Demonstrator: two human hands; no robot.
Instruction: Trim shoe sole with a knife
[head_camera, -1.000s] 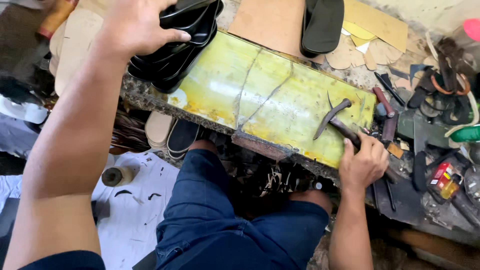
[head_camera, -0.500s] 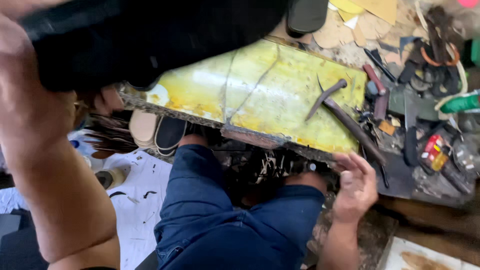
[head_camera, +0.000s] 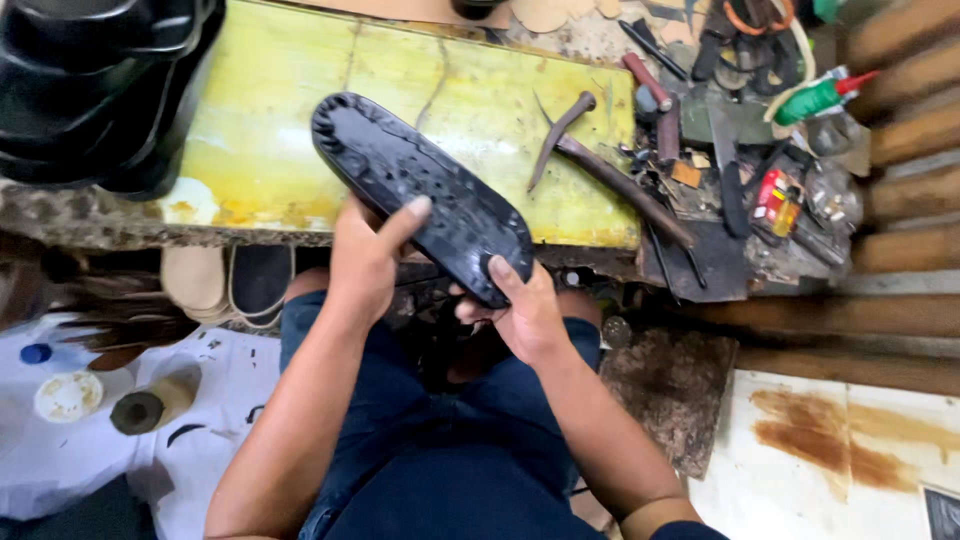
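Left hand (head_camera: 365, 262): I see my left grip closed on the near edge of the black sole (head_camera: 420, 192), thumb lying up across its treaded face.
Right hand (head_camera: 522, 312): my right grip clamps the lower, rounded end of the same sole, thumb on top.
Black sole: I have it lifted in both hands over my lap, tread up, slanting from upper left to lower right in front of the table's near edge.
Table (head_camera: 270, 130): yellow, cracked top, worn at the edges.
Stack of black soles (head_camera: 90, 90): sits on the table's left end, well apart from my hands.
Hammer (head_camera: 600, 165): lies on the table's right end, just beyond the sole.
Tools (head_camera: 740, 150): cluttered to the right of the table.
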